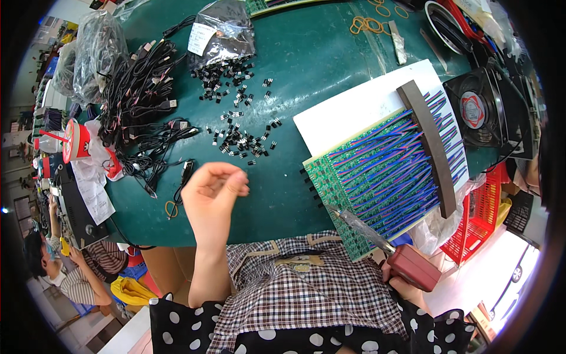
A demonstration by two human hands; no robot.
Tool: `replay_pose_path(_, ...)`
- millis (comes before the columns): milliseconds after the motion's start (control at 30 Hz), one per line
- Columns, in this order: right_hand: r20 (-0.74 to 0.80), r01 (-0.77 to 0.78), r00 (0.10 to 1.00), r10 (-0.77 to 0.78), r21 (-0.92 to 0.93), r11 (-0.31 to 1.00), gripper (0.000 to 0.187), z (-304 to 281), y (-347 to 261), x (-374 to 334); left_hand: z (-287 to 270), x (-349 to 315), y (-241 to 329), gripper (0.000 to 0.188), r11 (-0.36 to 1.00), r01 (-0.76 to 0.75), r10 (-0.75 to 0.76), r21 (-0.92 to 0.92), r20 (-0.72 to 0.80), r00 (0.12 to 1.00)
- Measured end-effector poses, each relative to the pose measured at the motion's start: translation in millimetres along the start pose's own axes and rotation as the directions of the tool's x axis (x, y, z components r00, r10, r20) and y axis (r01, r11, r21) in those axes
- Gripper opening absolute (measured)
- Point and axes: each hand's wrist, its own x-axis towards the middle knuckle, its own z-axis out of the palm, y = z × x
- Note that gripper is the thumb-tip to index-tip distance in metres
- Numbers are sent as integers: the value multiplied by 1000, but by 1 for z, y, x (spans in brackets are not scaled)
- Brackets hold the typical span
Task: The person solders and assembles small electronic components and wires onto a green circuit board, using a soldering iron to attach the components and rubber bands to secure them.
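Note:
My left hand point(213, 192) hovers over the green table, its fingers curled in toward the thumb. Whatever it may hold is hidden. Just beyond it lie loose small black components with metal pins point(240, 141). Low on the right, my right hand point(408, 290) grips a soldering iron point(415, 266) by its red-brown handle. The iron's tip points up and left, over the near left edge of a green circuit board panel point(345, 171). Rows of blue, red and purple wires point(386, 171) run across the panel. A dark bar point(433, 147) presses across the wires, and white board point(330, 121) shows underneath.
Black cables point(138, 100) are heaped at the left, beside a plastic bag of components point(227, 35). A black fan point(480, 106) stands at the right, near a red crate point(474, 221). Rubber bands point(367, 25) lie at the back. Another person point(76, 265) sits far left.

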Motion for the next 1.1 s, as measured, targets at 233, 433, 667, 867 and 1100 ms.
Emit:
replay_pose_path(233, 75, -245, 969, 235, 398, 884, 37, -1, -13, 4, 34, -47, 9, 7, 896, 407, -282, -180, 479, 832)
replay_pose_path(433, 116, -238, 970, 214, 273, 932, 21, 0, -25, 10, 58, -51, 3, 17, 923, 365, -289, -121, 407, 867)
replay_pose_path(667, 158, -122, 980, 121, -3, 993, 27, -6, -19, 7, 64, -50, 1, 23, 943, 313, -250, -117, 377, 892)
replay_pose_path(867, 128, 91, 988, -80, -75, 993, 57, -17, 16, -4, 66, -48, -1, 25, 955, 289, -246, -61, 377, 893)
replay_pose_path(1100, 130, 111, 989, -77, -282, 953, 59, -14, 17, -3, 65, -47, -4, 22, 958, 277, -232, -70, 373, 898)
